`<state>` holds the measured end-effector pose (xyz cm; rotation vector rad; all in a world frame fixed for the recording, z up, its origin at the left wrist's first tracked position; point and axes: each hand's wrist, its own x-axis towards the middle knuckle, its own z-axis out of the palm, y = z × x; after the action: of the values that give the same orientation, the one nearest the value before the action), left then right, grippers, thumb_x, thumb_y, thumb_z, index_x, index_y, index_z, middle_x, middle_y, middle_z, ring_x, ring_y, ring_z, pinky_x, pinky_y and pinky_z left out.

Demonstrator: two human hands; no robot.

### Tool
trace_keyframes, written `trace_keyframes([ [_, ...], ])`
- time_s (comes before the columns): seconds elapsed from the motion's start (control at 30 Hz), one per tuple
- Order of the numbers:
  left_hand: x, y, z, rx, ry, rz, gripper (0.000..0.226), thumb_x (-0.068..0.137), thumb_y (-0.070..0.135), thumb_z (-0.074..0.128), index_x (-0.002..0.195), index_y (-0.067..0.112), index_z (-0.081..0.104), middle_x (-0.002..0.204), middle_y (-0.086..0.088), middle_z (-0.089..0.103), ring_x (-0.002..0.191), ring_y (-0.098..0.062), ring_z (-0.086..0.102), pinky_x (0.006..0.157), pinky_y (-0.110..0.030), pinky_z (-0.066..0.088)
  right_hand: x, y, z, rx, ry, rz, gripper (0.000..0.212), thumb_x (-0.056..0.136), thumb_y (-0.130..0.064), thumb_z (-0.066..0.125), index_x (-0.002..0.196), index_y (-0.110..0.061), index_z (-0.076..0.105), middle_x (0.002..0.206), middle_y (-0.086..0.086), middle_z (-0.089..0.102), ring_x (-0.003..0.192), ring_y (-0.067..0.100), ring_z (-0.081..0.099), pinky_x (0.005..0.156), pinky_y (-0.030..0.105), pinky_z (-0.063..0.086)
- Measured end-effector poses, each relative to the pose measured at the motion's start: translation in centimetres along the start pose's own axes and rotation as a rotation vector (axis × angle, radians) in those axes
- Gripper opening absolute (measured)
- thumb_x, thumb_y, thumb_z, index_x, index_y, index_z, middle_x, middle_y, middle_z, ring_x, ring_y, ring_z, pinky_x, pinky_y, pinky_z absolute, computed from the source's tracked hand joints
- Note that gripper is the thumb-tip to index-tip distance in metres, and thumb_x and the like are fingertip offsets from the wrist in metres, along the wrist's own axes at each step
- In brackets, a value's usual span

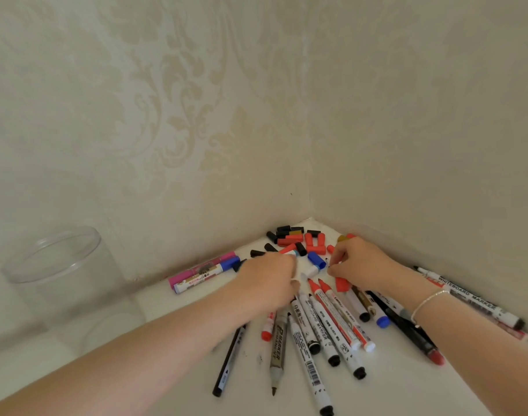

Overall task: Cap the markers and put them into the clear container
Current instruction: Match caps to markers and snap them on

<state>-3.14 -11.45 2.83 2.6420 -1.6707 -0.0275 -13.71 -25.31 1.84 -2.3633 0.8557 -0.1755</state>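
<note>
Several uncapped markers [332, 325] lie fanned out on the white table [407, 385], tips toward the corner. A pile of loose red and black caps [292, 238] sits in the corner. My left hand [268, 283] reaches palm down over the markers' tips, fingers curled beside a short white marker with a blue cap [315, 262]; what it holds is hidden. My right hand [359, 262] hovers by the caps with fingertips drawn together, a red cap [343, 284] just under it. The clear container [55, 274] stands upright at the far left, apart from both hands.
A pink marker and a blue-capped marker [202, 271] lie against the left wall. More whiteboard markers [473, 298] lie along the right wall. Wallpapered walls close the corner on two sides. A bracelet circles my right wrist.
</note>
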Motion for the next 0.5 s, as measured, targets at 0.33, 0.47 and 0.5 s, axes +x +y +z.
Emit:
trace_keyframes([
  [0.33,-1.9,3.3,3.2,-0.039,-0.074,0.463,0.041,0.103,0.038,0.034,0.14,0.024,0.045,0.144,0.0,0.041,0.132,-0.018,0.034,0.109,-0.037,0.027,1.0,0.5,0.3,0.216,0.139,0.055,0.003,0.087,-0.012,0.063,0.089,-0.011,0.061,0.083,0.007,0.064,0.072,0.018,0.06,0.071,0.032,0.054],
  [0.47,-1.4,2.5,2.3,-0.122,-0.122,0.385,0.037,0.1,0.041,0.039,0.124,0.023,0.06,0.128,0.002,0.052,0.116,-0.014,0.048,0.102,-0.038,0.039,1.0,0.5,0.2,0.259,0.168,0.057,0.004,0.087,-0.013,0.064,0.087,-0.012,0.06,0.084,0.007,0.065,0.072,0.017,0.059,0.071,0.033,0.052],
  [0.5,-1.3,2.4,2.2,-0.16,-0.127,0.355,0.034,0.099,0.042,0.042,0.12,0.023,0.062,0.124,0.003,0.053,0.112,-0.014,0.051,0.1,-0.038,0.041,1.0,0.5,0.2,0.264,0.166,0.06,0.005,0.087,-0.014,0.065,0.085,-0.013,0.06,0.084,0.007,0.065,0.072,0.016,0.058,0.069,0.032,0.051],
])
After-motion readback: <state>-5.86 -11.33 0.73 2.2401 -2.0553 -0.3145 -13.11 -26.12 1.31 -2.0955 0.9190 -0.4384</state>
